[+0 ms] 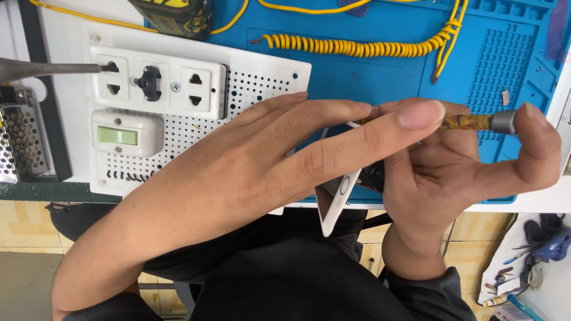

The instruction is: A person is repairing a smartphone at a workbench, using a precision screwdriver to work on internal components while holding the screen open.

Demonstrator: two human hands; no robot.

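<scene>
My left hand (267, 154) lies flat over a white phone (334, 202), its fingers stretched right and pressing the phone against the edge of the blue work mat (380, 71). Only the phone's white lower end and a dark inner part (372, 175) show beneath the hands. My right hand (464, 172) grips a thin tool (476, 122) with a patterned brown shaft and a grey metal collar, held sideways with its tip pointing left toward the phone under my left fingertips. The tip itself is hidden.
A white perforated panel (262, 83) with a socket strip (157, 83) and a small box with a green display (126, 134) lies at the left. A yellow coiled cable (357, 46) crosses the mat. A metal mesh box (21, 139) sits far left. Shoes (544, 241) lie on the floor.
</scene>
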